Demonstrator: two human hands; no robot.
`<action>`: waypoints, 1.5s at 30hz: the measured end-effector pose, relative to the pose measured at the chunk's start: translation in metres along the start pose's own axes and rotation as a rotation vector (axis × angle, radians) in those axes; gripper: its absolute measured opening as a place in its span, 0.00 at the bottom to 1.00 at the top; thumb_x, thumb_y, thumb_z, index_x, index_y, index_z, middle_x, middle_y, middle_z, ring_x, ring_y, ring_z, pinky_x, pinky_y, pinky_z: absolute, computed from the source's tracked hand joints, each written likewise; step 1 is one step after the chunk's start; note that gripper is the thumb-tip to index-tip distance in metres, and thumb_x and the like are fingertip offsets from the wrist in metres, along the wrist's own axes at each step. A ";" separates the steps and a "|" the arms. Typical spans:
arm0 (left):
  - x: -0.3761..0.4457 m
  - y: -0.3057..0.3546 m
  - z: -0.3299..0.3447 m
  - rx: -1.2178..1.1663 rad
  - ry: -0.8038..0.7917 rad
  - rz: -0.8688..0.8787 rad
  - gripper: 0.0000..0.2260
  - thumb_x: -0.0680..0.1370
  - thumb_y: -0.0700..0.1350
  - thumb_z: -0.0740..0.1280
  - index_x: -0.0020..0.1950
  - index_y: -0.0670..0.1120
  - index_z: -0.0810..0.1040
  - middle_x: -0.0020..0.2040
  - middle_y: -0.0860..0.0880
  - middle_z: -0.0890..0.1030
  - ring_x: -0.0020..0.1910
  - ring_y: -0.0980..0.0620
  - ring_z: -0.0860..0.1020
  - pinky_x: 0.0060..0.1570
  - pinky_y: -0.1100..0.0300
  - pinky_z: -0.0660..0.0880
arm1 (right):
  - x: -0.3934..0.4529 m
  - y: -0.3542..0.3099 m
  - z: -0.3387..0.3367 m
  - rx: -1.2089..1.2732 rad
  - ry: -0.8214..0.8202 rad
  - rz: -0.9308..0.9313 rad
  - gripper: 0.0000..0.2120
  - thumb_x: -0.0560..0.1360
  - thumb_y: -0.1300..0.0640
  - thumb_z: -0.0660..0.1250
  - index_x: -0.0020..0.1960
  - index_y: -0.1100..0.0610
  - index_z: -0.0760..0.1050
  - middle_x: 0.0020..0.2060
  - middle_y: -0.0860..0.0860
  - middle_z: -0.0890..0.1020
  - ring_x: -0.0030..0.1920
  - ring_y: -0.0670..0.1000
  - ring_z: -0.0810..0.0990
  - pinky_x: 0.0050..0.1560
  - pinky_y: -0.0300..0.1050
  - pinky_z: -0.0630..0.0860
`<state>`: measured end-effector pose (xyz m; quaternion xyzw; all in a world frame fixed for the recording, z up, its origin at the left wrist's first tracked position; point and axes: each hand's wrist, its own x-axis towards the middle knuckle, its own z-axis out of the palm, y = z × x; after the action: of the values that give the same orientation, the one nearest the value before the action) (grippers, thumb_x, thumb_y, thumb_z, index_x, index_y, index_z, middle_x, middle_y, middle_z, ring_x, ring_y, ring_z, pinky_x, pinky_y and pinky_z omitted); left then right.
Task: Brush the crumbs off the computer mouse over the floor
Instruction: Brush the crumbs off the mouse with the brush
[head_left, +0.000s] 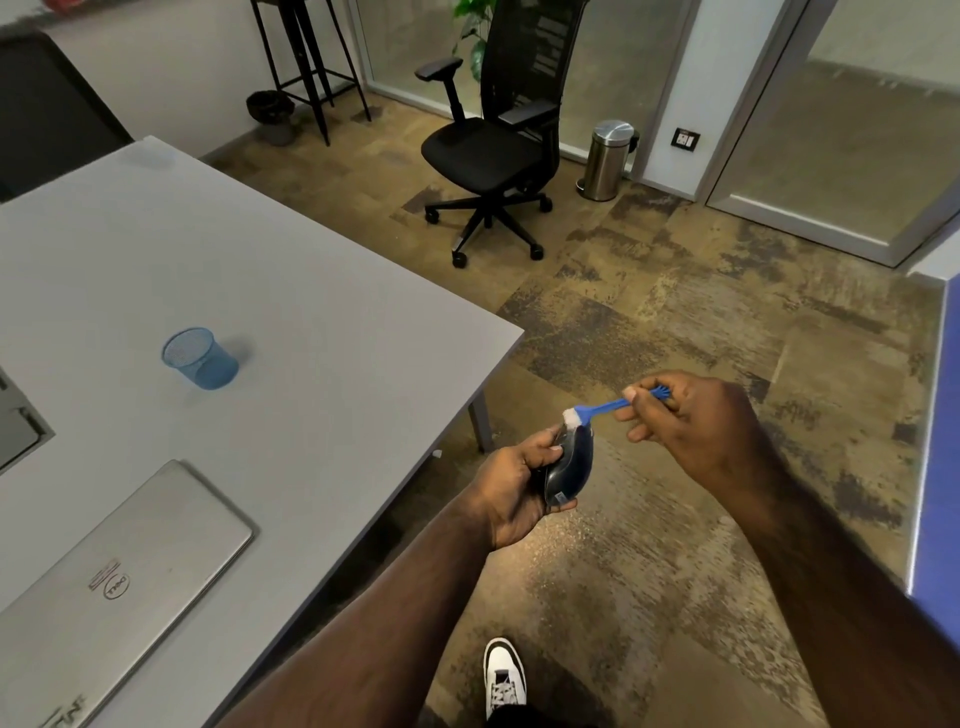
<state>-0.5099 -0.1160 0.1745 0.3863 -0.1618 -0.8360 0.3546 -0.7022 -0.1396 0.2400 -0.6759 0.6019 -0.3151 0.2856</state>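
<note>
Both forearms reach in from the bottom of the frame and meet just right of centre, beyond the corner of the grey table (311, 291) and above the patterned brown floor (675, 312). The left hand (514, 488) comes up from the lower middle, wrist bent, fingers curled tight around a dark computer mouse (571, 462); the thumb lies along its near edge and the mouse is tipped on its side, its far end pointing up the frame. The right hand (696, 421) enters from the lower right, its back turned to the camera. Its thumb and forefinger are pinched on the handle of a small blue brush (597, 409), the other fingers loosely curled beneath. The white bristles touch the upper end of the mouse. On the table at left sit a blue mesh cup (200, 358) and a closed silver laptop (119, 561). A white shoe (504, 675) shows at the bottom edge.
</note>
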 end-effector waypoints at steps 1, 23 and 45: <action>0.000 -0.001 0.001 0.007 0.001 -0.001 0.20 0.80 0.37 0.53 0.70 0.47 0.71 0.54 0.43 0.76 0.42 0.50 0.75 0.43 0.55 0.69 | 0.002 0.000 0.000 -0.011 0.034 0.018 0.08 0.79 0.54 0.67 0.48 0.56 0.83 0.34 0.44 0.86 0.30 0.40 0.85 0.38 0.49 0.85; 0.000 0.002 -0.006 -0.122 -0.019 0.009 0.20 0.80 0.41 0.54 0.69 0.48 0.73 0.61 0.40 0.77 0.50 0.42 0.79 0.49 0.46 0.76 | -0.011 0.010 -0.012 -0.030 0.067 -0.061 0.10 0.78 0.54 0.66 0.53 0.57 0.83 0.35 0.42 0.86 0.33 0.38 0.85 0.36 0.42 0.83; -0.001 0.001 -0.009 -0.248 -0.046 -0.034 0.25 0.81 0.53 0.52 0.64 0.34 0.74 0.53 0.33 0.79 0.43 0.39 0.81 0.42 0.51 0.82 | -0.020 -0.002 -0.008 0.129 -0.179 -0.261 0.09 0.77 0.58 0.69 0.48 0.43 0.81 0.40 0.40 0.87 0.33 0.42 0.86 0.35 0.42 0.83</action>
<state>-0.5020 -0.1160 0.1694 0.3229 -0.0589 -0.8641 0.3816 -0.7090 -0.1192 0.2452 -0.7539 0.4598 -0.3261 0.3374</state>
